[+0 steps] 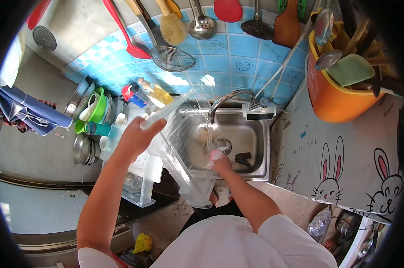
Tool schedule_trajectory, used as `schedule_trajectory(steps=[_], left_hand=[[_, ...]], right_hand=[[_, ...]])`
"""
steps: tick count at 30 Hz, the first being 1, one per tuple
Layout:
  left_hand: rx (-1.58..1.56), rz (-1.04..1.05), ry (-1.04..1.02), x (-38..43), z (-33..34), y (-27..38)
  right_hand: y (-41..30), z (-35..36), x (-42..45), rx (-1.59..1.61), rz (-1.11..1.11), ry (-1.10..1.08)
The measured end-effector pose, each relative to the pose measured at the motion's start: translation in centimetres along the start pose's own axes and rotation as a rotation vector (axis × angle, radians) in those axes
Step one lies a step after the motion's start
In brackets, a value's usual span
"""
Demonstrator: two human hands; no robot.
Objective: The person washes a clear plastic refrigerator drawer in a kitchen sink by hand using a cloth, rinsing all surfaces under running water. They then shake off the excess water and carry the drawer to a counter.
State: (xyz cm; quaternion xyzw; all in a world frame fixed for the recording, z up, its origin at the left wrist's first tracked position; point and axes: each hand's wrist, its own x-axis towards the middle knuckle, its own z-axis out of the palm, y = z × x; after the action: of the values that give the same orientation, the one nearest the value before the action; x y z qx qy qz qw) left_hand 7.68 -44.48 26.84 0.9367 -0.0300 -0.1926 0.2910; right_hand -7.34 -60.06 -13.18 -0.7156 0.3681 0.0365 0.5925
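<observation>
My left hand grips the upper edge of a clear plastic bin, which it holds tilted over the left side of the sink. In my right hand is a pink and white cloth or sponge, low over the basin. Water runs from the curved chrome faucet just above it. The stainless steel sink has a dark scouring pad on its floor. Part of the drain is hidden behind my right hand and the cloth.
A second clear bin stands left of the sink. Bottles, a green basin and metal bowls crowd the left counter. Utensils, including a wire skimmer, hang above. An orange utensil bucket stands right.
</observation>
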Motion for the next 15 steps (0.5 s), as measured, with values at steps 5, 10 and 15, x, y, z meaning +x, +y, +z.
schedule_trajectory(steps=[5,10,15], left_hand=[[0.064,0.163,0.138,0.3,-0.3,-0.4],[0.349,0.291,0.17,-1.6,0.4,2.6],[0.423,0.338,0.221,-4.6,-0.4,2.5]], right_hand=[[-2.2,6.8,-3.3,0.273,0.373,-0.261],[-4.7,2.4,-4.2,0.33,0.401,-0.279],[-0.3,2.1,1.7,0.548,0.231,-0.117]])
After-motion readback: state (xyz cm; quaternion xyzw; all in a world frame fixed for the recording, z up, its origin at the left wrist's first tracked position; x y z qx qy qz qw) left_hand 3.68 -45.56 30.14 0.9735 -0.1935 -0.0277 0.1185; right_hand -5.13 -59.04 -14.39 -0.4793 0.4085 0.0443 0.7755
